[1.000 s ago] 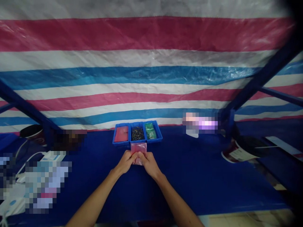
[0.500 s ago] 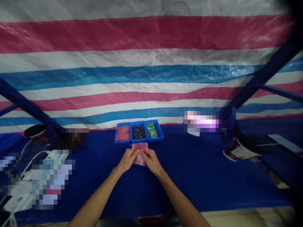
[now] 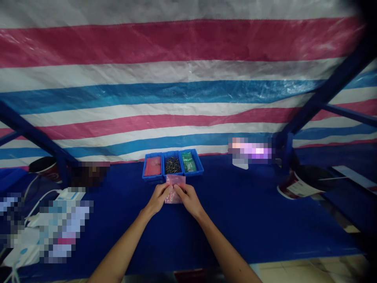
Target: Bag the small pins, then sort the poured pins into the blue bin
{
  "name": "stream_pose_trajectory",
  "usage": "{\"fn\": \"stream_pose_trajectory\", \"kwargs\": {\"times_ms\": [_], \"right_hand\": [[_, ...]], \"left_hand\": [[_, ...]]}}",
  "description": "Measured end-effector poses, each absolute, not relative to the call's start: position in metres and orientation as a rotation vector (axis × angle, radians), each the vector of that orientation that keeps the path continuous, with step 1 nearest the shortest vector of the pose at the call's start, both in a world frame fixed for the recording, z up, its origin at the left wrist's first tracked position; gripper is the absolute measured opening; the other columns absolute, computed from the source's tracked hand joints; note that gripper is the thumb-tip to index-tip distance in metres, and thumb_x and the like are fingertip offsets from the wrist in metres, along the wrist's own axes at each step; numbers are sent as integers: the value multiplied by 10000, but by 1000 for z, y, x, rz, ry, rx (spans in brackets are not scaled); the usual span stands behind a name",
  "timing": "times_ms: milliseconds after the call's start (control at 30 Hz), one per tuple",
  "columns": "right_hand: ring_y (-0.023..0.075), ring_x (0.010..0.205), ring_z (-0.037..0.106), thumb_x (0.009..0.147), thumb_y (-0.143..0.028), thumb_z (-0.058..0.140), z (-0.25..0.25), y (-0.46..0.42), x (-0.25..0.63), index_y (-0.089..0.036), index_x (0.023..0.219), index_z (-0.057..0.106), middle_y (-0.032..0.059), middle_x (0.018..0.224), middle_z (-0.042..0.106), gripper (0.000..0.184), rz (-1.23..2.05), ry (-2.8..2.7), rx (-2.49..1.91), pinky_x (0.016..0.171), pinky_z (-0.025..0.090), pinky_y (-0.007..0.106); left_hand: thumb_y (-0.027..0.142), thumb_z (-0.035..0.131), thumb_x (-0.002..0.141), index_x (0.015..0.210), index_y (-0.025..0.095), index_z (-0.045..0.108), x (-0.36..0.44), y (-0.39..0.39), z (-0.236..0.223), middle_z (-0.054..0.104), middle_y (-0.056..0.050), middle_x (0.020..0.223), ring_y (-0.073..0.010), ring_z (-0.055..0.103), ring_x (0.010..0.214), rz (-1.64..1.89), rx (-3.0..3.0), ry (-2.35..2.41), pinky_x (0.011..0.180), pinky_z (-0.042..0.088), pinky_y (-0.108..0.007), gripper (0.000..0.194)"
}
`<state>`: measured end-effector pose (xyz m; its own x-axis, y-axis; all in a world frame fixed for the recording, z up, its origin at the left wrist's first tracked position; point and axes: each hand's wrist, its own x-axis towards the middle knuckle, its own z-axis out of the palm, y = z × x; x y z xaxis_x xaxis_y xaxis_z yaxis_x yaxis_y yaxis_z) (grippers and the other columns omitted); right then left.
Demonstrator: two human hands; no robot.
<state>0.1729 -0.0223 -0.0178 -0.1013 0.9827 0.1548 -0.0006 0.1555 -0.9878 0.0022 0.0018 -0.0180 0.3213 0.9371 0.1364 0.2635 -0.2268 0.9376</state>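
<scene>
Pink plastic bag (image 3: 174, 189), held upright between both hands, just in front of the tray. Left hand (image 3: 158, 198) and right hand (image 3: 189, 200) meet at its lower half, the fingers (image 3: 178, 191) of each hand clenched on the plastic. Blue tray (image 3: 152, 178), three compartments, left to right: red packet (image 3: 152, 166), dark screws (image 3: 172, 165) (too small to identify further), green packet (image 3: 188, 162). All stand on the blue bench (image 3: 235, 232). Behind: striped tarp (image 3: 188, 90) in red, white and blue, and blue frame bars (image 3: 324, 98). At right, a pail (image 3: 302, 184); at left, a white cable (image 3: 41, 194) beside pixelated objects (image 3: 63, 228) (unreadable).
</scene>
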Motion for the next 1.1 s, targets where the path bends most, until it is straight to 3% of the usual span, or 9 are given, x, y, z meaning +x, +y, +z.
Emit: {"fn": "stream_pose_trajectory", "kwargs": {"times_ms": [233, 467, 633, 767, 867, 933, 1000, 1100], "right_hand": [[105, 578, 367, 936, -489, 575, -19, -21, 174, -151, 683, 597, -33, 624, 432, 423, 1151, -1358, -1042, 536, 302, 224], [122, 575, 478, 843, -462, 707, -5, -27, 170, -151, 903, 684, -13, 685, 570, 318, 1322, -1305, -919, 570, 411, 240], [163, 699, 586, 886, -439, 665, 2, -29, 173, -184, 925, 705, 7, 772, 650, 261, 1202, -1367, -934, 668, 453, 259], [147, 649, 559, 936, -429, 596, 6, -29, 183, -184, 781, 669, -5, 690, 616, 299, 952, -1411, -1111, 630, 416, 244], [142, 611, 538, 970, -440, 535, 7, -28, 187, -186, 694, 619, -5, 655, 589, 385, 856, -1389, -1178, 601, 393, 248], [144, 598, 541, 981, -445, 516, 8, -28, 187, -189, 680, 608, -4, 652, 590, 406, 845, -1407, -1182, 600, 391, 254], [146, 585, 538, 984, -456, 509, 7, -29, 187, -193, 687, 608, -4, 644, 588, 409, 837, -1441, -1181, 597, 392, 257], [153, 591, 532, 991, -471, 490, 5, -29, 186, -200, 706, 613, 3, 640, 583, 413, 820, -1498, -1197, 584, 387, 257]], "left_hand": [[487, 472, 970, 702, 113, 608, 4, 4, -11, 570, 7, 651, -127, 478, 623, 915, 1792, 1062, 608, 355, -227, 480], [400, 450, 992, 707, 130, 641, 2, -1, -15, 629, -14, 635, -143, 542, 581, 1111, 1965, 1191, 608, 400, -249, 437], [325, 558, 947, 836, 155, 697, -8, -5, -4, 688, -46, 797, -178, 606, 741, 1361, 2103, 1288, 732, 460, -282, 246], [397, 567, 929, 783, 173, 684, -34, 27, 14, 636, -52, 836, -209, 585, 864, 1556, 1974, 1612, 828, 477, -327, 292], [494, 612, 859, 806, 187, 729, -59, 69, 21, 617, -97, 1061, -283, 543, 1083, 1382, 1945, 1867, 1004, 425, -444, 333], [483, 637, 830, 795, 189, 739, -70, 90, 22, 575, -119, 1172, -324, 501, 1193, 1088, 1979, 1978, 1088, 347, -519, 314], [454, 662, 818, 927, 187, 746, -75, 98, 24, 531, -146, 1260, -357, 429, 1289, 852, 2070, 2021, 1118, 305, -553, 301], [439, 676, 824, 1353, 198, 554, -67, 90, 35, 411, -178, 1421, -384, 345, 1362, 865, 2183, 2086, 1110, 321, -568, 594]]}}
